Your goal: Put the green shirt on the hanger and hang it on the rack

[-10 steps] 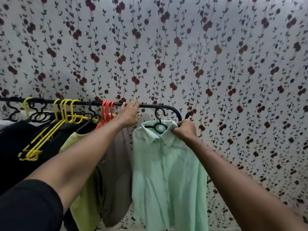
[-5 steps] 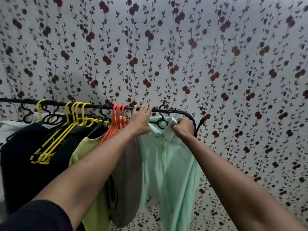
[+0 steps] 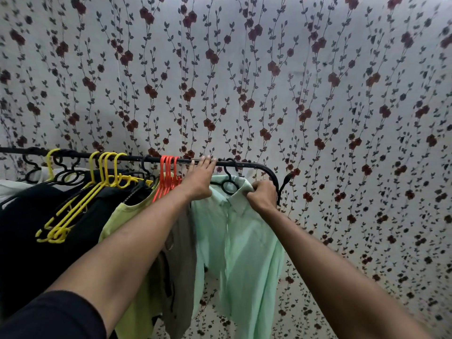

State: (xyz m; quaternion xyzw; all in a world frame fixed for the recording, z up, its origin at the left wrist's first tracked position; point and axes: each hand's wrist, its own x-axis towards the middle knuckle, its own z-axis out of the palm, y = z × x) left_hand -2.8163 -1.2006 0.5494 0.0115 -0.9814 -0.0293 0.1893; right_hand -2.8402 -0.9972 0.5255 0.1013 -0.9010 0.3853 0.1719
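Since half a second ago, black hanger [image 3: 229, 185] hook now sits over rack [image 3: 254, 165] near its right end. Green shirt [image 3: 241, 243] hangs there. Right hand [image 3: 261, 195] pinches collar; left hand [image 3: 199, 179] rests open-fingered on rail.

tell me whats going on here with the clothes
A person is hanging a green shirt on a clothes rack. The shirt sits on a black hanger whose hook is over the rail near its right end. The right hand grips the shirt's collar, while the left hand rests on the rail, fingers over it, beside orange hangers. Further left hang a grey garment, a yellow-green garment and yellow hangers.
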